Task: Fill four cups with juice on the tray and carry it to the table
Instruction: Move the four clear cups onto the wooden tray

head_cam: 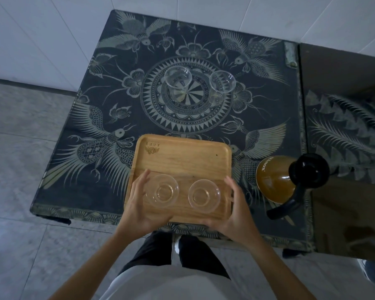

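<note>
A wooden tray (182, 156) lies at the near edge of a table under a dark patterned cloth (74, 118). Two clear glass cups stand on the tray's near half, one on the left (161, 190) and one on the right (204, 196); both look empty. My left hand (136, 202) wraps around the left cup and my right hand (234, 204) around the right cup. Farther back, off the tray, two more clear cups stand on the cloth: one left (178, 83) and one right (220, 86). A round glass jug of brown juice (275, 178) with a black lid and handle stands right of the tray.
A second surface (344, 126), dark and glossy, adjoins the table on the right. Pale floor tiles (20, 169) lie to the left and behind. My legs stand against the table's near edge.
</note>
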